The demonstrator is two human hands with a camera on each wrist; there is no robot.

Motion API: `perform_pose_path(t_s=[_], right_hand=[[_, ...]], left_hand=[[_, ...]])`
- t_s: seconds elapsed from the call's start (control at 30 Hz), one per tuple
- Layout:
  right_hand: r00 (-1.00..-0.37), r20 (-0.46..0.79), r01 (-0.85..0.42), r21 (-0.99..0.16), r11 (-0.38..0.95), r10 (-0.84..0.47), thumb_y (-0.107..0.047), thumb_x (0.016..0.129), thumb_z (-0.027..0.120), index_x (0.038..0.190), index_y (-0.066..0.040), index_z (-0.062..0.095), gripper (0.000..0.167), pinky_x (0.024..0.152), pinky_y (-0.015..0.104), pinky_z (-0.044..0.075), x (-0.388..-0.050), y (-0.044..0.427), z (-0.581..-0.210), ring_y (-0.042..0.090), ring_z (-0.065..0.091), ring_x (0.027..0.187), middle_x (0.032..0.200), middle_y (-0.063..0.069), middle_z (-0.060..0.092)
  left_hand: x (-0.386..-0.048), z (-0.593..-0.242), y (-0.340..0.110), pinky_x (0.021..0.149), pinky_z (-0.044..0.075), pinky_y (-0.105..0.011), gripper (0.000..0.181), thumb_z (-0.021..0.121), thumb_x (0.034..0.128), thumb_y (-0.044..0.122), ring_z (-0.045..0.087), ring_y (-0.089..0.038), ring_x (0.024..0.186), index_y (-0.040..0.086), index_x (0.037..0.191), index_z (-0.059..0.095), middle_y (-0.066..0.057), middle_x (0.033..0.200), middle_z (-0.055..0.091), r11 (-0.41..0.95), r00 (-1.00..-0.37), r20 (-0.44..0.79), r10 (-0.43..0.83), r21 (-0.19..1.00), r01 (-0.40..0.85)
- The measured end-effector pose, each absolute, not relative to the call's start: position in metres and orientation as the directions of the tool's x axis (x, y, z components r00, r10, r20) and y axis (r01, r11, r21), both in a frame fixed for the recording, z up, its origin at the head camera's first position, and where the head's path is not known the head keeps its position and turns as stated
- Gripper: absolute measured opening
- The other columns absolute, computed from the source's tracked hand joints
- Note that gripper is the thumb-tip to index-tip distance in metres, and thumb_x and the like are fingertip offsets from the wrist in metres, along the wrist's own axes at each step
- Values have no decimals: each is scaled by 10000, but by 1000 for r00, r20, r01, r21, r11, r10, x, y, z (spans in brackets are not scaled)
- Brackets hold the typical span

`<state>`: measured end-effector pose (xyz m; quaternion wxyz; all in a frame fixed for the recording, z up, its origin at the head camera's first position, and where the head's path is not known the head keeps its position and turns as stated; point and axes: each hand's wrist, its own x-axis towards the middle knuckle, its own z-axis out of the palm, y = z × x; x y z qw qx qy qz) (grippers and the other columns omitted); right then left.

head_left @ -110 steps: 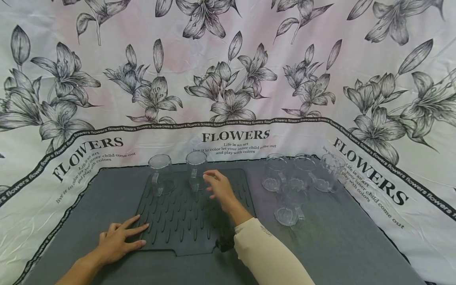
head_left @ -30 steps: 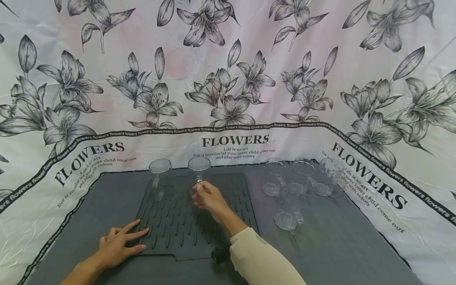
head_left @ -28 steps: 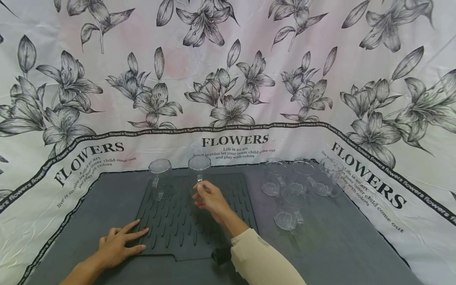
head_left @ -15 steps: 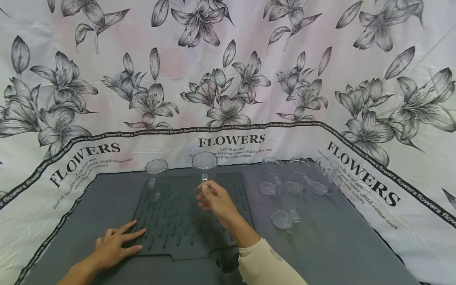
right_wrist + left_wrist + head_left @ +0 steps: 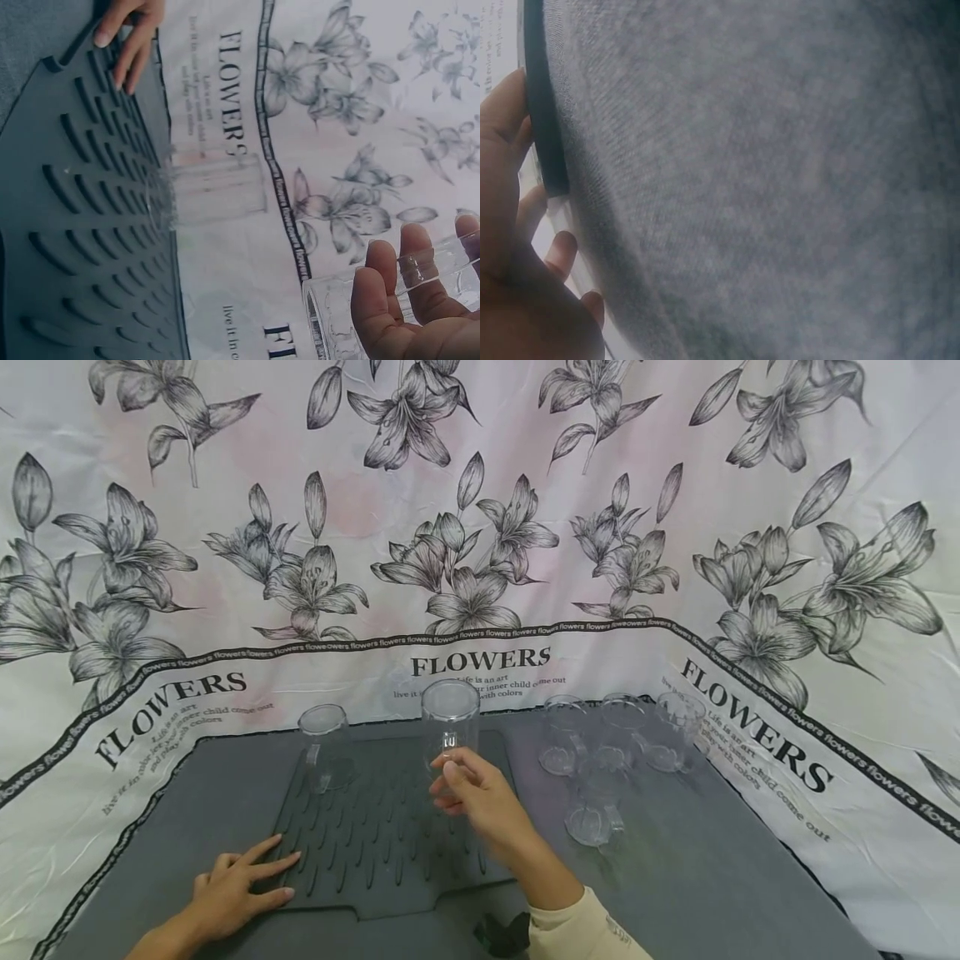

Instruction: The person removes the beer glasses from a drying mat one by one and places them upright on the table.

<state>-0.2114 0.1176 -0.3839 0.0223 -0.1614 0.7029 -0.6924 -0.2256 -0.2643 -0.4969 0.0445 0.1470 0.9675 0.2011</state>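
My right hand (image 5: 480, 797) pinches the handle of a clear glass mug (image 5: 450, 706) and holds it up over the dark grey ridged mat (image 5: 405, 893). In the right wrist view, curled fingers (image 5: 375, 292) lie by the handle of this mug (image 5: 322, 315), its body partly out of frame. My left hand (image 5: 240, 893) rests at the mat's left edge with its fingers spread and fairly straight. Another clear mug (image 5: 326, 752) stands on the mat's far left part. Blurred grey cloth fills most of the left wrist view, with the left hand (image 5: 525, 247) at its side.
Several clear mugs (image 5: 592, 810) stand grouped on the grey tablecloth (image 5: 697, 860) to the right of the mat. A flower-printed white curtain (image 5: 480, 560) hangs behind the table. Near my right sleeve sits a small dark object (image 5: 502, 935).
Earlier the right hand was beside the mug on the mat. It then took the handle, and the mug has come up off the mat and rightward. The left hand stays at the mat's edge.
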Motion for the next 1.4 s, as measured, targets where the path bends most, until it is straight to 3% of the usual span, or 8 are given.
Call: perform_pose_path(t_s=[0.83,1.4], right_hand=[[-900,336,-311,-941,-129,-277,-253,1046,440,1247,4,514,335,857,497,459,-173,148,-356,373,597,974,999,208,598],[-867,438,-430,-899,-85,-240,-172,1051,424,1173,30,537,261,810,453,495,-166,161,-345,354,593,906,924,215,592]], left_hand=[[-226,-498,-265,668,276,-432,641,626,811,643,398,-340,1080,267,1329,618,-99,1493,347,877,-953,-47,298,408,254],[-225,-499,-266,666,236,-401,626,645,813,618,380,-320,1087,256,1322,626,-87,1498,344,862,-952,-38,303,436,257]])
